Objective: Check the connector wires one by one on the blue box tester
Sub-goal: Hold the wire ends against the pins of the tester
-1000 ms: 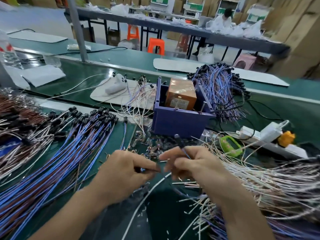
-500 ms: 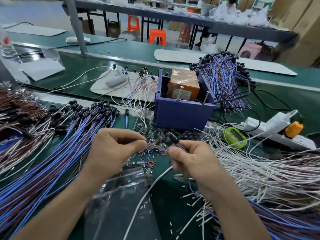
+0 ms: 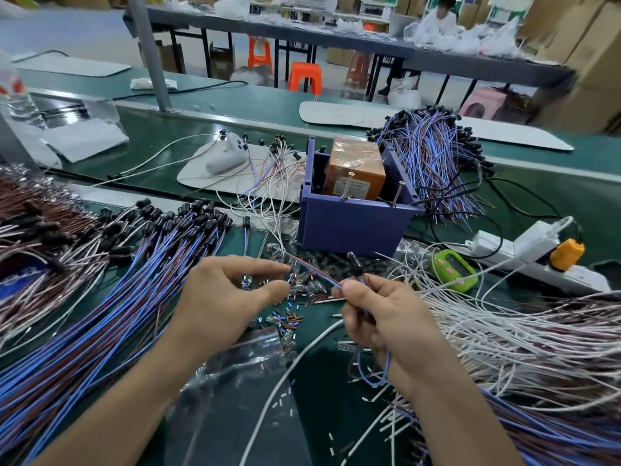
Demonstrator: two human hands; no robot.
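The blue box tester (image 3: 349, 223) stands on the green bench just beyond my hands, with an orange-brown block (image 3: 356, 166) inside it. My right hand (image 3: 386, 317) grips one blue-and-brown connector wire (image 3: 314, 273). Its black connector (image 3: 354, 262) sticks up above my thumb, and its two thin leads run left toward the box's front. My left hand (image 3: 228, 297) hovers beside those lead tips with thumb and forefinger spread, holding nothing. The slack of the wire loops under my right palm.
A big fan of blue and brown wires (image 3: 100, 314) covers the left. A white wire pile (image 3: 504, 331) fills the right. More wires (image 3: 433, 163) lie behind the box. A green timer (image 3: 453, 270), a power strip (image 3: 537, 260) and a plastic bag (image 3: 235, 381) are close by.
My left fingers pinched the wire's leads before and have opened off them. The hands have drawn slightly apart, and the black connector now stands higher above my right thumb.
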